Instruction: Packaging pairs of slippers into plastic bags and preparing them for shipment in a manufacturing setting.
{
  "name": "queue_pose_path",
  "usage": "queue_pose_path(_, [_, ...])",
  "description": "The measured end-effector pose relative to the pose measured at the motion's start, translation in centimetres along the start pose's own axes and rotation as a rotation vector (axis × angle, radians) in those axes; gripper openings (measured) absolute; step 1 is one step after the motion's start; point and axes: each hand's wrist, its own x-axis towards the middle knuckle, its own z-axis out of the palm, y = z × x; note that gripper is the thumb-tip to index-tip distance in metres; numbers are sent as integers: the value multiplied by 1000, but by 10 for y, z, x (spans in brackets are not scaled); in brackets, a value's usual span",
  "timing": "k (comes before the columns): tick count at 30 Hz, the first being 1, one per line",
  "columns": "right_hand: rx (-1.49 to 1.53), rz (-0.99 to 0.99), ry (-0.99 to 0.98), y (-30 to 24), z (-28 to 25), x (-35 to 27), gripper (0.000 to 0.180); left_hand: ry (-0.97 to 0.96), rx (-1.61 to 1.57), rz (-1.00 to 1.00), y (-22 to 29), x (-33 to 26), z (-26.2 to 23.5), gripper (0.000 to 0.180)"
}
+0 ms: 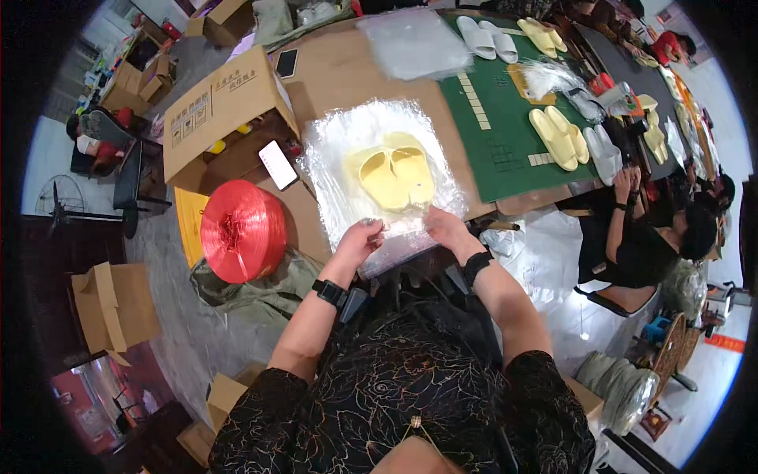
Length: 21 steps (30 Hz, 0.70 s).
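Fingers: L hand (359, 237) & R hand (446, 227) both pinch near edge of clear bag (379, 146), 6 o'clock. Yellow slippers (392, 175) inside, 12 o'clock of hands. Step: bagging pair, prob. Next: needs mouth closed. Red twine spool (242, 230) at 9.

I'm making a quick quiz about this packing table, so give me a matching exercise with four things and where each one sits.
Things:
1. yellow slippers
2. red twine spool
3. phone
4. white slippers

Places:
A. far end of the green mat
B. inside the clear bag held by the left hand and right hand
C. table edge, left of the bag
D. beside the cardboard box

Pairs: 1-B, 2-C, 3-D, 4-A
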Motion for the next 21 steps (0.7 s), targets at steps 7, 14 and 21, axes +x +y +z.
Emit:
queue_pose_path(7, [7,-120,102,-8,0,22,21,72,-39,-126,-27,-2,-43,16])
queue_pose_path(14, [-306,-81,209,-28,38,19,29,235,-236,-73,0,18,-21,58])
queue_pose_path(21, [-732,-245,241,-28,80,-3,33,122,166,-170,-2,28,-13,46])
